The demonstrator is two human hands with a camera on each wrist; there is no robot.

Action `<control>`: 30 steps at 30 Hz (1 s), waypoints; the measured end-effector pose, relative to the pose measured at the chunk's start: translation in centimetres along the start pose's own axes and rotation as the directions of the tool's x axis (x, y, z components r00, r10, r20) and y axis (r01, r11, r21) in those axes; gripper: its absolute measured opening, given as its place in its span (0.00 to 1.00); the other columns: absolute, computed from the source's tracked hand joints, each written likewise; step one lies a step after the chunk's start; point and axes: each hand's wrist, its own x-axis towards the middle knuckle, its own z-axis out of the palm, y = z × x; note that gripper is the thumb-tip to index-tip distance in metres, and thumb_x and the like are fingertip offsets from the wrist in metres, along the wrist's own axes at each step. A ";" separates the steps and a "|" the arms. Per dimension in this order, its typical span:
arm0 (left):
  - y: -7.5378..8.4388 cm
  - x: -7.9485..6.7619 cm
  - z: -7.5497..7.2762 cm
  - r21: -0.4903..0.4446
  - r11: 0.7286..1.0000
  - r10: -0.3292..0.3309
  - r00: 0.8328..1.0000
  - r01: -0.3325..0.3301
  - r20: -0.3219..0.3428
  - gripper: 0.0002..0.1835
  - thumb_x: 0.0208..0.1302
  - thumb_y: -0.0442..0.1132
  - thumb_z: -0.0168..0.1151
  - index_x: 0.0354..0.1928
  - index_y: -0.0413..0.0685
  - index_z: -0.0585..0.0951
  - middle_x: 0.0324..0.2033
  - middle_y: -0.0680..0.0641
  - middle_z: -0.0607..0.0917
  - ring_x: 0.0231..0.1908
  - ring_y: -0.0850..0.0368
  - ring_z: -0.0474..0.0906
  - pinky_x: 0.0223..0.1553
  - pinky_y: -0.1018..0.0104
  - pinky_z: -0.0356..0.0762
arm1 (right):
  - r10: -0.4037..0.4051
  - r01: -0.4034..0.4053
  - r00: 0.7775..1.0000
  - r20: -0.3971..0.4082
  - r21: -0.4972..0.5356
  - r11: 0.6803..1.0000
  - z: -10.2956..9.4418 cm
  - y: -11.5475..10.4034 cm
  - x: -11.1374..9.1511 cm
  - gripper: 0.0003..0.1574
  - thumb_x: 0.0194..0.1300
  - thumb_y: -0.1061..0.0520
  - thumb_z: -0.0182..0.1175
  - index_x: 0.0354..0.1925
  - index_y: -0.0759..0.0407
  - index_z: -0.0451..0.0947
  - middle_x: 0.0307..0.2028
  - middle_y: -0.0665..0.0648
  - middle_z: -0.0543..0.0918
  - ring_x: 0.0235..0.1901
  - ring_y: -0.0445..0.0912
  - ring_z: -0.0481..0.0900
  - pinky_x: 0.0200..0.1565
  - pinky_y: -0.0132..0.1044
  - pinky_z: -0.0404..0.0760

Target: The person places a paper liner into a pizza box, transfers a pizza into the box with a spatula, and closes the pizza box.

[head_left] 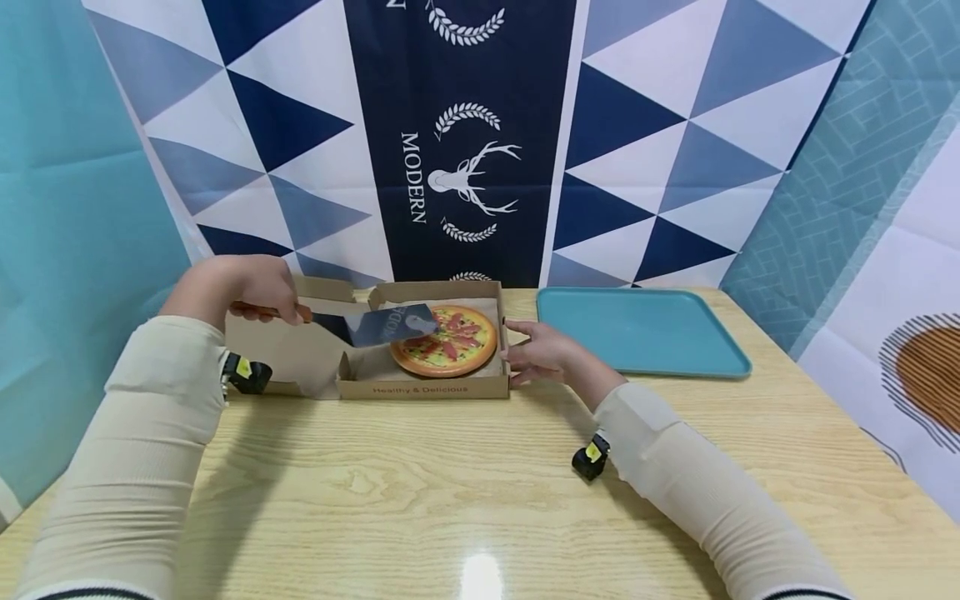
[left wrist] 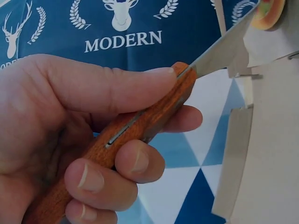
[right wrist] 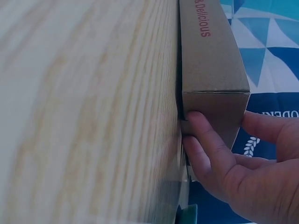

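Note:
My left hand (head_left: 255,286) grips the wooden handle (left wrist: 163,105) of a spatula, thumb along the top and fingers wrapped under it. Its broad metal blade (head_left: 375,325) reaches right, its tip overlapping the left edge of a round pizza (head_left: 461,354) in the head view. That pizza, topped with red and green bits, lies on paper inside an opened cardboard pizza box (head_left: 431,389). At the box's right wall, my right hand (head_left: 543,352) rests with fairly straight fingers (right wrist: 210,140) against the side and the thumb at its upper edge.
A teal tray (head_left: 645,329) lies right of the box at the back of the wooden table (head_left: 390,475). The box lid (head_left: 277,346) is folded out to the left, beneath the left hand. Patterned fabric (head_left: 465,83) hangs close behind.

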 end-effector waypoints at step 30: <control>3.5 4.0 4.0 -0.021 0.987 0.155 0.980 -0.159 -0.123 0.09 0.66 0.37 0.60 0.41 0.41 0.85 0.13 0.52 0.69 0.13 0.61 0.62 0.17 0.69 0.62 | -0.368 0.171 0.920 -0.134 -0.708 0.686 -3.8 0.0 -5.6 0.23 0.68 0.62 0.59 0.57 0.74 0.72 0.53 0.73 0.77 0.50 0.63 0.77 0.48 0.52 0.79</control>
